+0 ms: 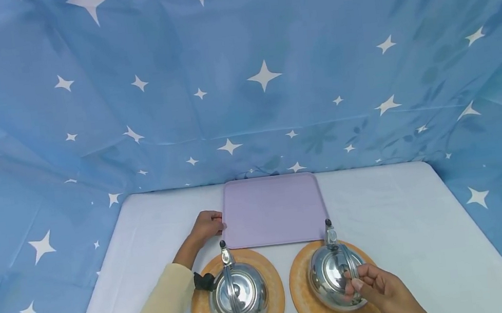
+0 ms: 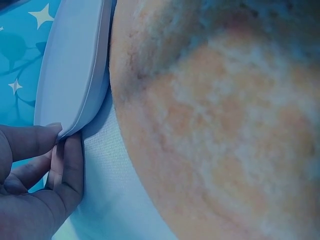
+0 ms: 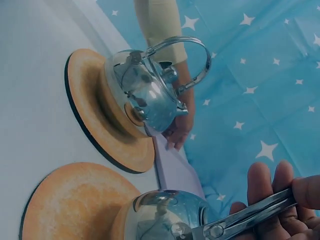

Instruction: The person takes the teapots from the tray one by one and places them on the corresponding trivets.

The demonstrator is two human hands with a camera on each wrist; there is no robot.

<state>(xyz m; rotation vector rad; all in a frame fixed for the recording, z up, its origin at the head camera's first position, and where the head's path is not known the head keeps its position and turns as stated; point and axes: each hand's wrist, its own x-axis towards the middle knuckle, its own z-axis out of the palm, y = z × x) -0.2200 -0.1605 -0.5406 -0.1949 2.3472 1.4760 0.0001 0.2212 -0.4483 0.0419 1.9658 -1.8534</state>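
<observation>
My left hand [image 1: 208, 226] pinches the left edge of a pale purple tray [image 1: 273, 211] between thumb and fingers; the left wrist view shows the rim in that pinch. With my right hand [image 1: 379, 286] I grip the raised handle of a shiny metal kettle [image 1: 321, 267] at the right. That kettle is over a round orange-patterned mat [image 1: 301, 295]; whether its base touches the mat I cannot tell. A matching metal kettle [image 3: 145, 87] stands on the left round mat [image 1: 274, 303], below my left forearm's right side, with no hand on it. Both spouts point toward the tray.
A white-covered table [image 1: 408, 231] holds everything, with the tray along its back edge. Blue cloth [image 1: 244, 100] with white stars hangs behind and at both sides. A black strap or band [image 1: 204, 281] at my left wrist sits close to the left kettle.
</observation>
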